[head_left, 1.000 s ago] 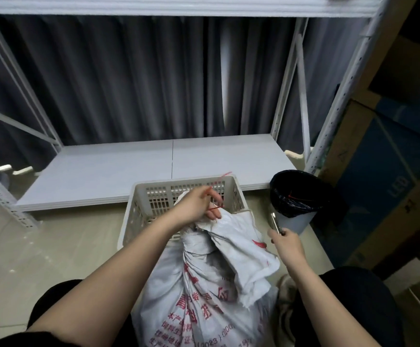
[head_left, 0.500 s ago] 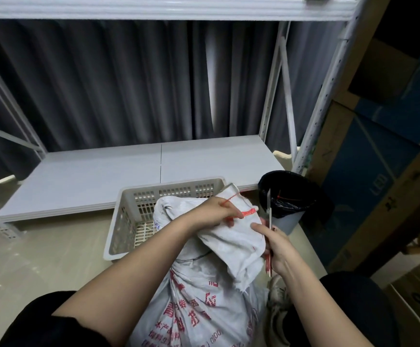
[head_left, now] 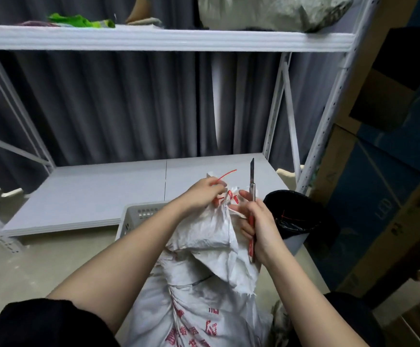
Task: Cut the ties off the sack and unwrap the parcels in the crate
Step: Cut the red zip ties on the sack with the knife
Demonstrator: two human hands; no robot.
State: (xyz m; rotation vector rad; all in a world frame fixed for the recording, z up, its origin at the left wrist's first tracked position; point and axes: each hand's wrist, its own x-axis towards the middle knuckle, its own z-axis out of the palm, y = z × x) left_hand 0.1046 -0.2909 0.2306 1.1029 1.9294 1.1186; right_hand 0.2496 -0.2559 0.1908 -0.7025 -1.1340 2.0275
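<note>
**Sack tie being pinched beside a raised knife**

A thin red tie (head_left: pixel 225 176) is being pinched by the left hand (head_left: pixel 202 194) at the gathered mouth of the crinkled white woven sack (head_left: pixel 205 249). A slim utility knife (head_left: pixel 252 196) is being gripped upright by the right hand (head_left: pixel 259 226), blade pointing up. The sack is being propped against the perforated plastic crate (head_left: pixel 138 216).

Dark pleated curtains (head_left: pixel 108 106) hang behind a white metal shelving rack (head_left: pixel 163 40). Glossy beige floor tiles (head_left: pixel 28 266) below; stacked cardboard boxes (head_left: pixel 389 201) stand at right.
</note>
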